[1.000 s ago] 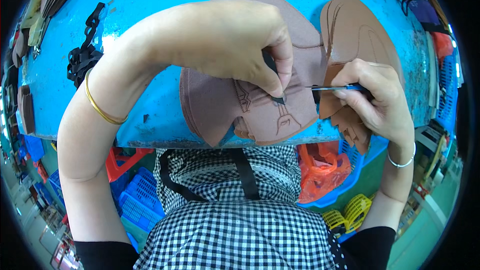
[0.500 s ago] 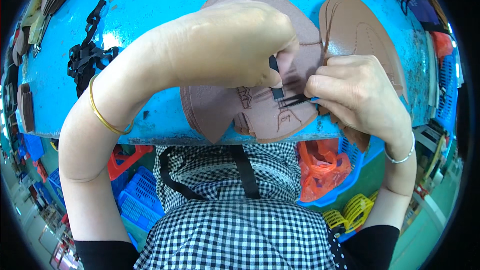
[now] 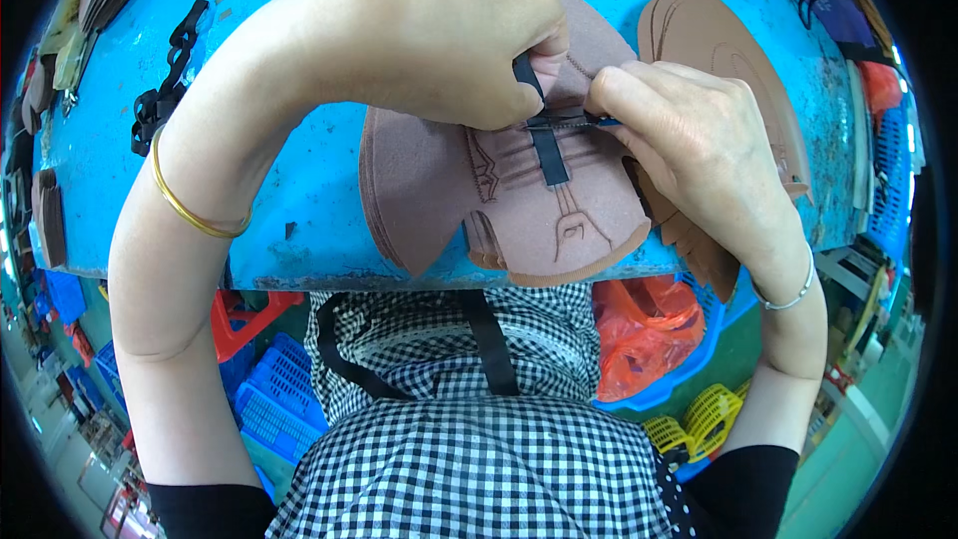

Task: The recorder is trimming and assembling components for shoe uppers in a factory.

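A stack of brown leather pieces (image 3: 409,180), shaped like shoe uppers and stitched on top, lies before me on the blue table. Pinched in my left hand (image 3: 499,50) is a flat black strap (image 3: 549,158), whose free end rests on the top piece over its stitched lines. My right hand (image 3: 689,130) is closed on a thin dark tool (image 3: 574,124) with a bit of blue at the fingers. The tool lies across the strap, close to my left fingertips; its kind is hard to make out, and its grip is hidden.
A second stack of brown leather pieces (image 3: 718,40) sits to the right. More black straps (image 3: 160,105) lie in a tangle at left, partly behind my forearm. The blue table (image 3: 309,230) ends just before my apron. Below are blue baskets (image 3: 284,389) and a red plastic bag (image 3: 654,339).
Both hands have moved away from me, up the leather. More of the strap now shows below my left fingers, and the tool has shifted up across it.
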The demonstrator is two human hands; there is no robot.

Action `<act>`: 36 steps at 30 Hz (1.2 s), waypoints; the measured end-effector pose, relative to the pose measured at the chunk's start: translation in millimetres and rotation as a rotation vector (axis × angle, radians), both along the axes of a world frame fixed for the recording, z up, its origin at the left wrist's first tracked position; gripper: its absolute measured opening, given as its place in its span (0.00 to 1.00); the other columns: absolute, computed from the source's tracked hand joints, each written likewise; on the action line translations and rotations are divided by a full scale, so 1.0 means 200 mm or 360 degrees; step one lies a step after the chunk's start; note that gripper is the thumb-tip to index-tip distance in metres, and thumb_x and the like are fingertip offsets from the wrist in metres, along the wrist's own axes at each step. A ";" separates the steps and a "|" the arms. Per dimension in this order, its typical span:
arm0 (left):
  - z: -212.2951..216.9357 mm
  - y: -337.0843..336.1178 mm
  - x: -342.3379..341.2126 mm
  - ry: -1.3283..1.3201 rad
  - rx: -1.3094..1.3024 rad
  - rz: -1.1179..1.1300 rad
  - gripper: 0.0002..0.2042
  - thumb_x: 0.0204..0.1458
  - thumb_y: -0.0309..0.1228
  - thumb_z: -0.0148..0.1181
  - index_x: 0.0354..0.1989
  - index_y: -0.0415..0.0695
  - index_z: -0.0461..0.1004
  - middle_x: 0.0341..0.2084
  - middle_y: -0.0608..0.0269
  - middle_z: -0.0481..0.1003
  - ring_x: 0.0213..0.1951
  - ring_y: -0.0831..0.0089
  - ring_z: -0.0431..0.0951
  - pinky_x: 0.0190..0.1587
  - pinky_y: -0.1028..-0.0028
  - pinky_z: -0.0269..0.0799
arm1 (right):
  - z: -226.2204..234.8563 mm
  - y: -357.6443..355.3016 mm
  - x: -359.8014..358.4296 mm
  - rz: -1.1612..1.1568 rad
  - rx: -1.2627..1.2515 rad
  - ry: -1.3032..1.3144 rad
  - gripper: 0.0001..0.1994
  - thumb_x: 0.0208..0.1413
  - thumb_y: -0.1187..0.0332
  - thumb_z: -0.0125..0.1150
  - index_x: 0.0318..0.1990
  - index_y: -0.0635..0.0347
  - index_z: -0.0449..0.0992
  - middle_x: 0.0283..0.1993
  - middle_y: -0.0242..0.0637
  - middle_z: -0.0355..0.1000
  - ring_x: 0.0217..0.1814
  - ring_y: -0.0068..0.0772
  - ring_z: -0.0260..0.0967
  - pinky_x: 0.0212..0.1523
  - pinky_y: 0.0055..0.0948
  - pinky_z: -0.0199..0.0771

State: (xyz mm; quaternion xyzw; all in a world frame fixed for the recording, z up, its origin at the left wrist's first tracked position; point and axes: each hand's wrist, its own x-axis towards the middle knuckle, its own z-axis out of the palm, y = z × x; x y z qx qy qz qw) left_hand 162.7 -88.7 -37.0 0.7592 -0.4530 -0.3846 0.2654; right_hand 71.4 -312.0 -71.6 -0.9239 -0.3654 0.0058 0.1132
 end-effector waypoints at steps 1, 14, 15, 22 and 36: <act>0.04 -0.03 0.04 0.0213 0.0050 -0.0030 0.09 0.53 0.31 0.57 0.30 0.37 0.78 0.25 0.50 0.79 0.30 0.57 0.78 0.35 0.63 0.71 | 0.01 0.00 0.01 -0.0030 0.0085 0.0092 0.10 0.50 0.72 0.66 0.39 0.56 0.72 0.33 0.38 0.74 0.35 0.44 0.75 0.34 0.36 0.73; -0.02 0.01 0.03 0.0305 0.0076 0.0126 0.09 0.56 0.29 0.56 0.38 0.36 0.76 0.25 0.56 0.78 0.29 0.66 0.77 0.34 0.67 0.71 | 0.00 0.01 0.06 -0.0241 0.0023 0.0330 0.13 0.59 0.61 0.65 0.42 0.60 0.72 0.33 0.42 0.75 0.34 0.50 0.75 0.33 0.40 0.71; -0.05 0.02 0.02 0.0258 -0.0019 0.0211 0.08 0.57 0.29 0.57 0.39 0.36 0.76 0.25 0.58 0.77 0.29 0.68 0.76 0.33 0.68 0.71 | 0.03 0.01 0.06 -0.0208 0.0166 0.0292 0.12 0.58 0.64 0.65 0.42 0.60 0.72 0.34 0.41 0.75 0.34 0.49 0.75 0.33 0.39 0.72; -0.15 0.14 -0.04 0.0988 -0.0755 0.1314 0.08 0.59 0.33 0.66 0.41 0.43 0.77 0.20 0.76 0.71 0.16 0.89 0.59 0.18 0.83 0.47 | 0.03 0.15 -0.18 -0.0027 0.0040 -0.0085 0.18 0.48 0.71 0.65 0.48 0.64 0.75 0.46 0.42 0.79 0.32 0.36 0.78 0.31 0.29 0.78; 0.02 0.21 -0.11 0.0705 -0.0793 0.1135 0.08 0.60 0.33 0.64 0.38 0.42 0.80 0.19 0.79 0.70 0.19 0.92 0.62 0.21 0.85 0.52 | 0.03 -0.20 -0.21 -0.0709 0.2269 0.1184 0.19 0.68 0.63 0.50 0.59 0.66 0.71 0.57 0.39 0.72 0.56 0.34 0.71 0.60 0.35 0.68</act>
